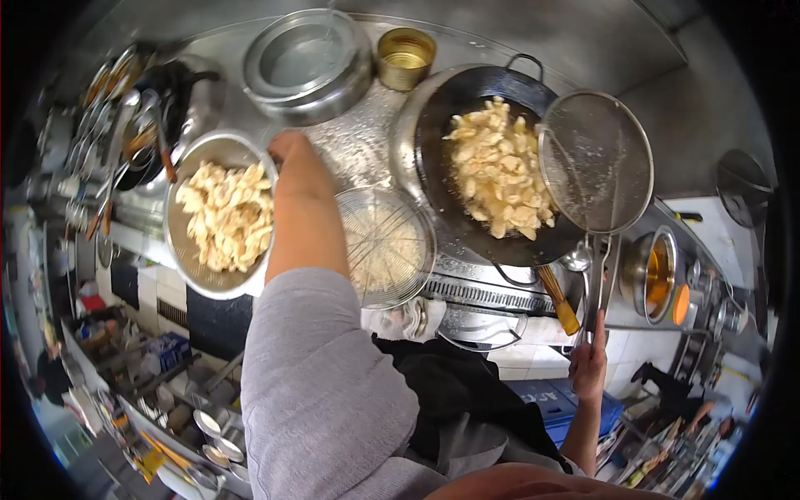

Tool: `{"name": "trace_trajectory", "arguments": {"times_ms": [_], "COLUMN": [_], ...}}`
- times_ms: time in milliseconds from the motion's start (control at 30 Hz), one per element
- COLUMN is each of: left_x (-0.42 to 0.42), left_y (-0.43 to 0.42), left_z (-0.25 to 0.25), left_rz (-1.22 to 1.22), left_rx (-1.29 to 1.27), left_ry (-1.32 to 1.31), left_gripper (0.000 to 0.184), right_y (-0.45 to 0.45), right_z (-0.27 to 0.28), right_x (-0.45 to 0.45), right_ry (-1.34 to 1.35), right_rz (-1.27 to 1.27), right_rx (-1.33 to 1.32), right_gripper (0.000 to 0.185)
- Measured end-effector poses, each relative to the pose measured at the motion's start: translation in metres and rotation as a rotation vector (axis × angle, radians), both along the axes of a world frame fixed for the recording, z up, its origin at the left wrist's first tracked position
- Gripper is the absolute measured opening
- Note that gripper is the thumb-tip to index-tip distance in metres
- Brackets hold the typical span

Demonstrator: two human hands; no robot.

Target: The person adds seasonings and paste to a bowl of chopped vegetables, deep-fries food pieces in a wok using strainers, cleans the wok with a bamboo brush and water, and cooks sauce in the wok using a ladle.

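My left hand is closed at the right rim of a metal colander, with its fingers partly hidden by the hand and forearm. Pale, battered-looking pieces fill the colander. My right hand grips the long handle of a round mesh skimmer, one finger stretched along it. The skimmer overlaps the right edge of a black wok. Similar pale pieces lie in liquid inside the wok. A ladle lies beside the skimmer handle; whether my right hand also holds it I cannot tell.
A wire strainer over pale crumbs stands between colander and wok. Behind are a lidded pot and a gold tin. A bamboo brush lies in front of the wok; a bowl of orange liquid stands right.
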State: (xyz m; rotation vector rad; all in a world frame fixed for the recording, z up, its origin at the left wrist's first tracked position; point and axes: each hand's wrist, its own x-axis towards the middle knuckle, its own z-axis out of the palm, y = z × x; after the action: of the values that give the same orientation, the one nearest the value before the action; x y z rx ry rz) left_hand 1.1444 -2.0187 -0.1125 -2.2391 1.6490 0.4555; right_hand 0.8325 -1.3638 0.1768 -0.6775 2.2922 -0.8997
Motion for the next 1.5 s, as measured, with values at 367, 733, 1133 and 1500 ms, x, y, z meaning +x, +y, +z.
{"name": "trace_trajectory", "arguments": {"times_ms": [367,733,1133,1500], "left_x": [0.022,-0.001,-0.143,0.036], "left_y": [-0.014,0.051,0.211,0.473], "left_z": [-0.07,-0.001,0.298,0.218], "left_rz": [-0.116,-0.155,-0.517,-0.113], "left_rx": [-0.029,-0.097,-0.643,-0.578], "left_ry": [-0.002,0.061,0.592,0.436], "left_gripper": [0.031,0.042,0.053,0.056], "right_y": [-0.022,-0.028,0.011,-0.02], "right_z": [-0.019,-0.035,-0.034,0.062], "right_x": [-0.019,-0.035,-0.17,-0.28], "right_ry": [0.367,0.056,0.415,-0.406], "right_rz": [0.232,0.154,0.329,0.481], "right_rx": [0.238,0.074,0.063,0.34], "right_gripper": [0.064,0.066,0.073,0.061]}}
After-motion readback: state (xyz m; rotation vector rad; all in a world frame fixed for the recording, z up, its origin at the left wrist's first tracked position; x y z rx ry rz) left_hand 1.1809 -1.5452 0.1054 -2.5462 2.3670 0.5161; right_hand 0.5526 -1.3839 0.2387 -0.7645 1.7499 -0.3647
